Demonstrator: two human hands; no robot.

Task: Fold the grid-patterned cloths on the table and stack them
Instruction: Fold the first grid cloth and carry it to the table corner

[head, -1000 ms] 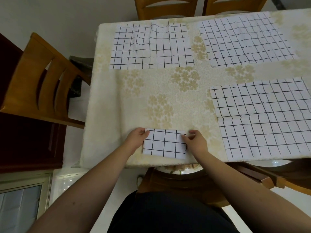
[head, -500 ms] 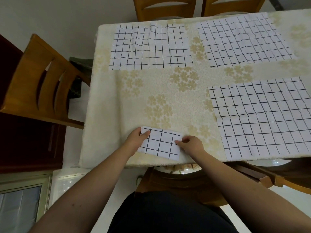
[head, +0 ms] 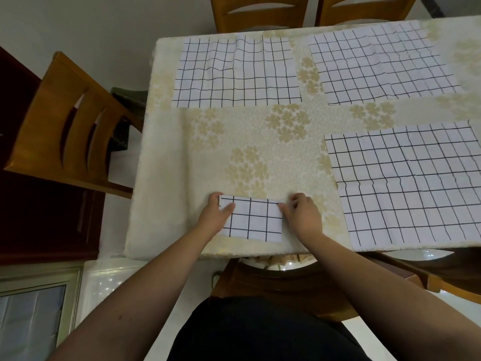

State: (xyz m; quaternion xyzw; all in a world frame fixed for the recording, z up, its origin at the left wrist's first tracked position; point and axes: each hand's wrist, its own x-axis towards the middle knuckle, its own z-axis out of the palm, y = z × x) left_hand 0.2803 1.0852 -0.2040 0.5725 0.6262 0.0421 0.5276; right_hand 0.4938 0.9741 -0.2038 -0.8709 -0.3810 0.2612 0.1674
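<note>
A small folded grid-patterned cloth (head: 253,221) lies near the front edge of the table (head: 182,157). My left hand (head: 214,216) grips its left edge with the thumb on top. At the cloth's right edge, my right hand (head: 303,216) pinches the upper right corner. Three unfolded grid cloths lie flat: one at the back left (head: 236,72), one at the back right (head: 380,63), and one at the right front (head: 411,183).
A cream floral tablecloth covers the table. A wooden chair (head: 70,126) stands at the left side, two more chairs (head: 260,11) at the far side, and another chair (head: 286,282) below me at the front edge.
The folded cloth was tilted and shifted left half a second ago; it now lies straight again near the front edge. Both hands stayed on its ends.
</note>
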